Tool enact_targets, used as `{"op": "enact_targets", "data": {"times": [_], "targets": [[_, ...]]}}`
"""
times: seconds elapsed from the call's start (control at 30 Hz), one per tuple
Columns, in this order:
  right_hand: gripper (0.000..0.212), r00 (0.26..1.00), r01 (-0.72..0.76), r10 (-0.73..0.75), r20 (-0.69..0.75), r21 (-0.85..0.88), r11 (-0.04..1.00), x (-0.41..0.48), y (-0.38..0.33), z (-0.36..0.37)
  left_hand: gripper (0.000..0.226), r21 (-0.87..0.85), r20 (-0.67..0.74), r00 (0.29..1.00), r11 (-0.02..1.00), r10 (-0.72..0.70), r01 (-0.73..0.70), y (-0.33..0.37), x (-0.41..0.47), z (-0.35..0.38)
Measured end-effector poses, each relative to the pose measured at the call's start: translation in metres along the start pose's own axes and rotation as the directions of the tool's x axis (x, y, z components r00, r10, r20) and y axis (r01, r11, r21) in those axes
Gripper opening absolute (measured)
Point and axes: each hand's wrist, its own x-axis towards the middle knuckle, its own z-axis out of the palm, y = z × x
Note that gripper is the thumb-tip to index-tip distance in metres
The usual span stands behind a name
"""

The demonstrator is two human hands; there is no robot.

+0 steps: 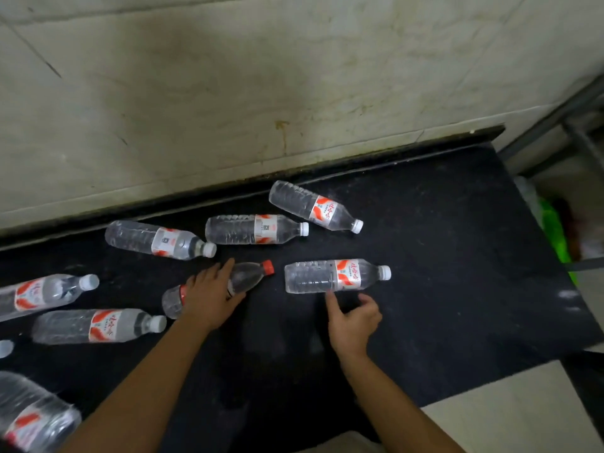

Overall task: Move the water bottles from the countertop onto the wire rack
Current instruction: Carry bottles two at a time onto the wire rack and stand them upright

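Mostly white-capped clear water bottles (336,276) lie flat on the black countertop (441,243).

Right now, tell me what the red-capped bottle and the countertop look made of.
Red-capped bottle: thin clear plastic, glossy; you see through it, and its wall is ribbed. Countertop: probably dark stone, matte and faintly speckled; laminate is possible.

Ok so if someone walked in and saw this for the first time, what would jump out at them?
Probably the clear water bottles lying on their sides, scattered over the black countertop, nearly all with white caps. Next, the two bare hands in the middle: the left hand rests on the only red-capped bottle, while the right hand reaches with spread fingers for a white-capped bottle just beyond it. A grey metal frame shows at the far right edge.
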Motion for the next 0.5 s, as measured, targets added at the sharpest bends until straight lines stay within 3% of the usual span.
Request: {"op": "enact_targets", "data": {"times": [0.07,0.2,0.3,0.37,0.5], "targets": [[0.095,0.944,-0.327,0.329,0.025,0.199,0.924,0.015,-0.013,0.006,0.085,0.053,0.006,1.0,0.998,-0.021,0.021,0.002,0.0,0.001],[0.128,0.847,-0.524,0.527,0.065,0.268,0.808,0.046,-0.037,0.022,0.09,0.144,0.032,0.996,0.987,-0.079,0.073,0.012,-0.008,0.006],[0.127,0.815,-0.572,0.576,0.06,0.243,0.784,0.063,-0.05,0.032,0.092,0.07,0.014,0.996,0.994,-0.083,0.082,0.008,-0.019,0.007],[0.118,0.83,-0.551,0.554,0.071,0.261,0.792,0.066,-0.048,0.031,0.093,-0.108,0.008,0.995,0.989,-0.102,0.102,0.006,-0.028,0.009],[0.097,0.881,-0.473,0.434,0.188,0.344,0.811,0.061,-0.028,0.008,0.083,-0.461,0.068,0.969,0.854,-0.236,0.241,0.011,-0.037,0.019]]}}
